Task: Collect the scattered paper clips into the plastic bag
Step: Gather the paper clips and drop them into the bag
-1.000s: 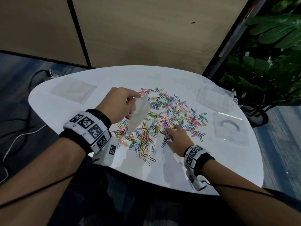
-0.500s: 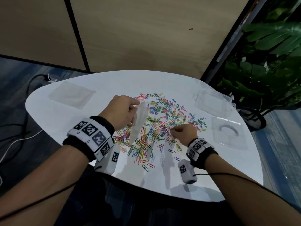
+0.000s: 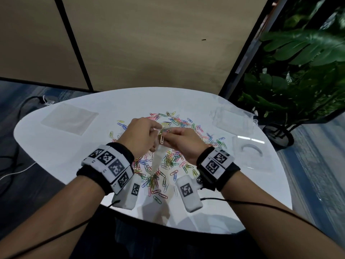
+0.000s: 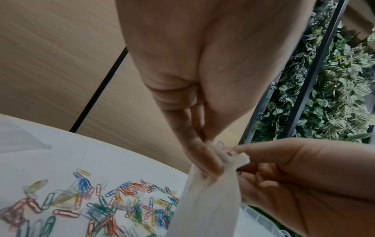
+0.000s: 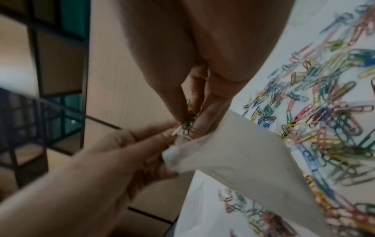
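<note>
Many coloured paper clips (image 3: 168,161) lie scattered over the middle of the white table (image 3: 56,156). My left hand (image 3: 158,130) pinches the mouth of a small translucent plastic bag (image 3: 158,157), which hangs down over the pile. My right hand (image 3: 167,134) meets it and pinches a small bunch of green and yellow clips (image 5: 189,118) right at the bag's mouth (image 5: 176,144). A pale clip (image 3: 162,140) dangles between the two hands. In the left wrist view the bag (image 4: 207,200) hangs from my fingers (image 4: 202,154), loose clips (image 4: 101,208) below it.
Another flat clear bag (image 3: 69,118) lies at the table's back left. Two clear plastic boxes (image 3: 233,120) (image 3: 250,148) sit at the right. A potted plant (image 3: 298,81) stands beyond the right edge, and cables (image 3: 18,171) trail on the floor at the left.
My right hand has left the table with a pinch of clips and risen to the bag's mouth. The left hand has shifted the bag slightly up and right towards it.
</note>
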Action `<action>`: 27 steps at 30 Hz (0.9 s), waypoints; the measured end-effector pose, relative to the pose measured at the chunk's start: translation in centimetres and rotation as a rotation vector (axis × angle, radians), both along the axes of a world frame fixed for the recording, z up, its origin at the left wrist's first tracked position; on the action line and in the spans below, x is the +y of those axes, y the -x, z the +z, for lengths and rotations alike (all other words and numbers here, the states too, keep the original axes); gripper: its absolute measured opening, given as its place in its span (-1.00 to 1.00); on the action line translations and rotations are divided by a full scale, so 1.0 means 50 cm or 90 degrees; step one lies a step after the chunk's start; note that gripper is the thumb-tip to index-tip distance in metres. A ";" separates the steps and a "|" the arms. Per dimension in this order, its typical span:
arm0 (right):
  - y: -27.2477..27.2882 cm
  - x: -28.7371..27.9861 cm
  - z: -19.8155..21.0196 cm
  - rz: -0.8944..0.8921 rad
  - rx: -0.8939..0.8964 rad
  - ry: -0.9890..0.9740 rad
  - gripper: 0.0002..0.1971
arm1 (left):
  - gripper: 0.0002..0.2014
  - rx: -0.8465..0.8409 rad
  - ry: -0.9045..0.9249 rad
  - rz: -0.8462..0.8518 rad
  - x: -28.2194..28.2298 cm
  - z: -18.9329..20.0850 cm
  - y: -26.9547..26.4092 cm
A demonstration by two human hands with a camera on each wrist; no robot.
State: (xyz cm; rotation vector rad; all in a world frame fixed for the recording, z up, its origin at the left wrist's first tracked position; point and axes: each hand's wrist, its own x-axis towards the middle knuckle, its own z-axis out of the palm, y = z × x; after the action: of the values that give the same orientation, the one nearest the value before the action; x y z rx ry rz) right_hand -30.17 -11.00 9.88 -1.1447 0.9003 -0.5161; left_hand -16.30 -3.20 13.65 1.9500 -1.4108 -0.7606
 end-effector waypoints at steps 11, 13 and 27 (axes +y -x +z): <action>0.003 0.023 0.041 0.384 0.567 0.874 -0.52 | -0.66 -0.091 -0.006 -0.028 0.001 0.008 -0.003; 0.005 0.013 0.052 0.385 0.586 0.912 -0.58 | -0.65 -0.102 0.000 -0.027 0.001 0.006 -0.004; 0.025 -0.008 0.058 0.165 0.243 0.758 -0.92 | -0.67 -0.146 -0.014 -0.076 0.005 0.002 0.006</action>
State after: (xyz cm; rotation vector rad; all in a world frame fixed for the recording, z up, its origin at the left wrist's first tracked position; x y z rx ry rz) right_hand -31.42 -11.40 12.76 -2.4697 0.7151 -0.6403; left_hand -16.63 -2.97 13.73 2.0354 -1.6732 -0.6216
